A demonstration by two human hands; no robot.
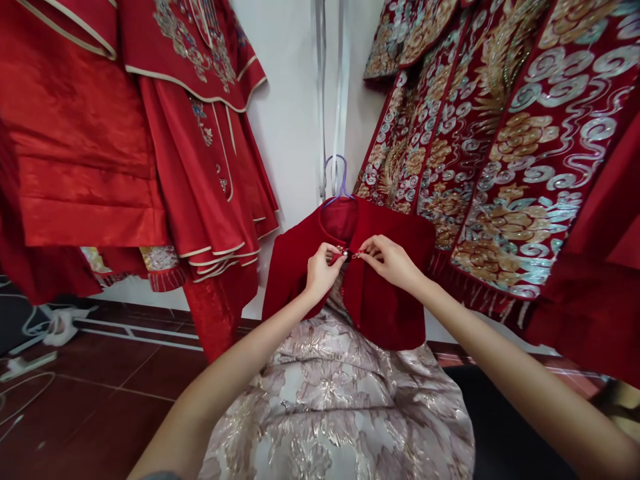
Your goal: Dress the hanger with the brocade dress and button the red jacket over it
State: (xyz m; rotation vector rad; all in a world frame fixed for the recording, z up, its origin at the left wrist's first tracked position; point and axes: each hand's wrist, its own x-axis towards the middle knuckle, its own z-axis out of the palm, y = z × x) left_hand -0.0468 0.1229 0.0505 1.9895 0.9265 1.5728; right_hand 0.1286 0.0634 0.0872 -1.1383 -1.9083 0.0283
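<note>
A short red velvet jacket [385,293] hangs on a purple hanger [340,177] in front of a white wall. Below it spreads a pale skirt with gold floral brocade [340,407]. My left hand [323,270] pinches the left edge of the jacket's front opening just under the collar. My right hand [390,260] pinches the right edge. Between the fingertips sits a small metal clasp [350,254], and the two edges are drawn close together there.
Red embroidered robes [150,133] hang at the left. Heavier red garments with gold and silver cloud embroidery [510,153] hang at the right. White ribbons [330,80] run down the wall. Dark red floor tiles, white cables and a white object [60,327] lie at lower left.
</note>
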